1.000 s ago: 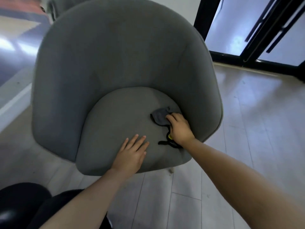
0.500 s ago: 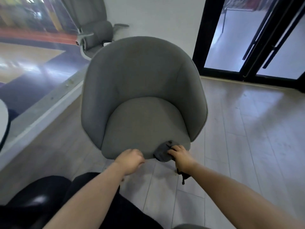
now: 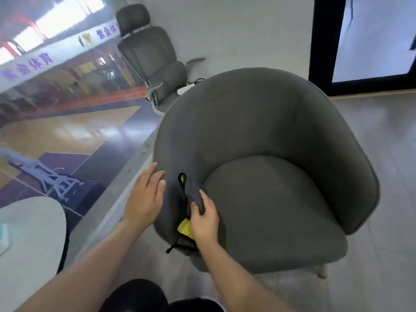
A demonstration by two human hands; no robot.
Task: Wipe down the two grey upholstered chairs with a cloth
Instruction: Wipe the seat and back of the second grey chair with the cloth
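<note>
The grey upholstered chair [image 3: 258,131] stood in the middle of the view, a rounded tub shape with its back and arms curving round the seat cushion [image 3: 274,206]. The cloth [image 3: 195,195] lay against the inner face of the chair's left arm, right where that arm meets the front of the cushion. It was dark grey, with a yellow patch showing below the wrist and a thin black cord trailing down over the front edge of the chair.

The right hand [image 3: 205,221] held the cloth — its grip was closed round the grey fabric, thumb on top and fingers curled beneath, pressing it to the upholstery. The left hand [image 3: 145,199] had no grip on anything: its fingers were straight and spread, laid flat against the outer side of the same chair arm, fingertips at the rim. The two hands sat near each other, with the chair's arm between them.

Behind the chair, by the wall, stood a grey office chair [image 3: 153,52] with a headrest — well apart from the hands. A white round surface [image 3: 31,239] showed at the lower left edge. To the left, a glass pane [image 3: 56,131] looked down on a wooden sports court. A black-framed door [image 3: 319,46] filled the upper right corner, and pale floor [image 3: 378,278] ran under the chair, where one light chair leg [image 3: 321,270] was visible.
</note>
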